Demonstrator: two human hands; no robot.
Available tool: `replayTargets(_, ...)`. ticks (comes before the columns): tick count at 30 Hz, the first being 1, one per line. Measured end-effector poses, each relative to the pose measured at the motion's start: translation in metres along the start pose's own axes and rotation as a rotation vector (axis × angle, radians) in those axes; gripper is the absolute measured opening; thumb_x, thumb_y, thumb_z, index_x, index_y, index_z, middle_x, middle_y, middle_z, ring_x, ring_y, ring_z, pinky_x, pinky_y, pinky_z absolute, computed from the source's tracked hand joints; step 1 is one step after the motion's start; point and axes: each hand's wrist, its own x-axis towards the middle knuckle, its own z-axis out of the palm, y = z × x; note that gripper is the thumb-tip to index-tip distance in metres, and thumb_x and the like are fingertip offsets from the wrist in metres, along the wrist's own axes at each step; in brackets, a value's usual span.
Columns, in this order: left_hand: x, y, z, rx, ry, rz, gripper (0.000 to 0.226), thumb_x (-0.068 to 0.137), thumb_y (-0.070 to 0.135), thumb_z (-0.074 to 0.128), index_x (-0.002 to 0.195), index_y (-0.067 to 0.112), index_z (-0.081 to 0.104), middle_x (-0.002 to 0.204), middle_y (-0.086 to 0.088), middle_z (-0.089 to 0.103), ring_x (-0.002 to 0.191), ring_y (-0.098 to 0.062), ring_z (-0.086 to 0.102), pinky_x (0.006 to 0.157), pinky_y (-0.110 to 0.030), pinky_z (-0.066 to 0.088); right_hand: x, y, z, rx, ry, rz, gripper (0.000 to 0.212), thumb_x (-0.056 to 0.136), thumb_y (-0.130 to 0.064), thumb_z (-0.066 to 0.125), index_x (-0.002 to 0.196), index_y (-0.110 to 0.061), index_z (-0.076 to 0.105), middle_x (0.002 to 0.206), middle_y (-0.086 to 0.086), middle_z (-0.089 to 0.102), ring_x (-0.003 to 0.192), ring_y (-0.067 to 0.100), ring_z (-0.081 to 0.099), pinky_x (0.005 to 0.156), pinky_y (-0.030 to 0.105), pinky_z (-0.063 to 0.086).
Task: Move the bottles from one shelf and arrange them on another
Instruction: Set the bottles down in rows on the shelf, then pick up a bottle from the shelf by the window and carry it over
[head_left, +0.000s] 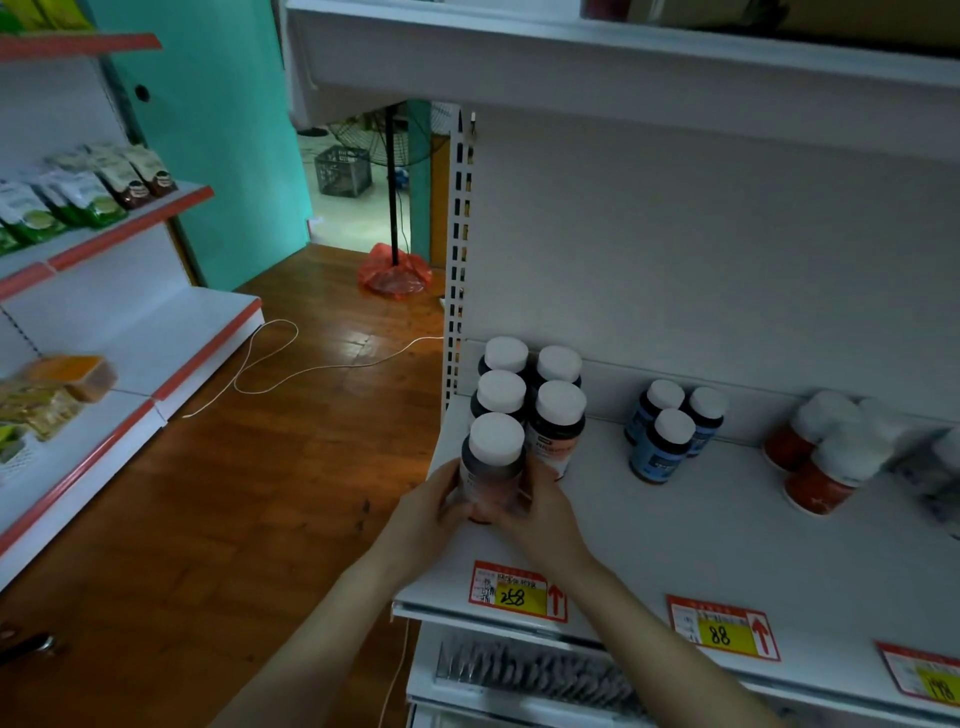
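Head-cam view down onto a white shop shelf (675, 530). Nearest, along its front lip, are 3 red-and-yellow price tags: "258" (517, 590), "88" (724, 626), and a 3rd (924, 675) cut off at the R edge. Just past the lip, at the shelf's front-L corner, both bare hands wrap 1 held bottle (493, 462), dark w/ a white cap. L hand (431, 512) curls round its L side and R hand (543, 512) round its R side, fingers closed on the body below the cap. It's upright; fingers hide the base, so can't tell if it rests on the shelf. The shelf's L edge is just beside it, w/ the floor (311, 467) below. Right behind stand 4 matching bottles (501, 392), so 5 in all: 3 in the L column incl. the held one, 2 in the R, packed tight. Further R, apart, is a cluster of 3 blue-label bottles (665, 447). Further R again are red-label bottles (826, 478), blurred, at least 2. Bare shelf lies in front of and btw those groups. Behind is the back panel (701, 260); overhead, an upper shelf (571, 57). To the L, the wood floor carries 1 white cable (280, 320), then a 2nd shelving unit (130, 322) w/ green pouches (78, 200). Far back: 1 fan stand (392, 197), a red bag (395, 275) at its foot, and 1 crate (343, 171).
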Motion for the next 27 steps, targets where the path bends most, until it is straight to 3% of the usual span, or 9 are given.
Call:
replayTargets(11, 0.002, 0.005, -0.002, 0.048, -0.022, -0.005, 0.047, 0.091, 0.014, 0.050, 0.135, 0.021, 0.035, 0.120, 0.019, 0.042, 0.114, 0.002, 0.041, 0.072, 0.008, 0.033, 0.001, 0.000, 0.003, -0.015, 0.032, 0.007, 0.058, 0.072, -0.019, 0.076, 0.117, -0.032, 0.042, 0.115, -0.015, 0.056, 0.109, 0.000, 0.054, 0.083, 0.001, 0.043)
replayTargets(15, -0.003, 0.008, 0.001, 0.045, 0.008, -0.038, 0.040, 0.091, 0.019, 0.050, 0.130, 0.021, 0.041, 0.119, 0.015, 0.051, 0.120, -0.009, 0.049, 0.079, -0.005, 0.039, -0.001, -0.007, 0.000, -0.043, 0.017, 0.008, 0.056, 0.073, -0.015, 0.075, 0.113, -0.034, 0.041, 0.110, -0.022, 0.052, 0.106, -0.003, 0.051, 0.079, -0.001, 0.040)
replayTargets(19, -0.017, 0.019, 0.003, 0.144, 0.048, -0.178, 0.054, 0.093, 0.025, 0.047, 0.141, 0.012, 0.027, 0.143, -0.006, 0.042, 0.132, -0.020, 0.039, 0.103, -0.029, 0.035, -0.010, -0.010, -0.005, -0.071, 0.008, 0.002, 0.058, 0.078, -0.019, 0.071, 0.126, -0.026, 0.041, 0.115, -0.027, 0.047, 0.105, -0.010, 0.045, 0.078, -0.007, 0.034)
replayTargets(22, -0.027, 0.034, 0.002, 0.244, 0.059, -0.181, 0.041, 0.094, 0.026, 0.044, 0.133, 0.012, 0.041, 0.135, -0.010, 0.050, 0.123, -0.020, 0.048, 0.090, -0.023, 0.036, -0.022, -0.007, -0.012, -0.124, 0.053, 0.057, 0.055, 0.085, -0.026, 0.063, 0.134, -0.021, 0.039, 0.130, -0.011, 0.047, 0.115, -0.001, 0.041, 0.088, 0.007, 0.034)
replayTargets(24, -0.030, 0.048, 0.007, 0.324, -0.027, -0.166, 0.035, 0.094, 0.028, 0.042, 0.126, 0.015, 0.048, 0.128, -0.007, 0.056, 0.115, -0.019, 0.052, 0.083, -0.019, 0.035, -0.030, -0.003, -0.020, -0.156, 0.088, 0.100, 0.048, 0.088, -0.025, 0.058, 0.133, -0.020, 0.043, 0.133, -0.004, 0.049, 0.119, 0.007, 0.043, 0.094, 0.018, 0.034)
replayTargets(27, -0.027, 0.071, 0.028, 0.367, -0.148, -0.110, 0.037, 0.093, 0.032, 0.043, 0.124, 0.012, 0.050, 0.113, -0.007, 0.061, 0.103, -0.018, 0.057, 0.077, -0.020, 0.037, -0.042, -0.003, -0.043, -0.182, 0.156, 0.154, 0.038, 0.090, -0.024, 0.056, 0.126, -0.012, 0.051, 0.131, 0.004, 0.053, 0.118, 0.012, 0.049, 0.092, 0.018, 0.036)
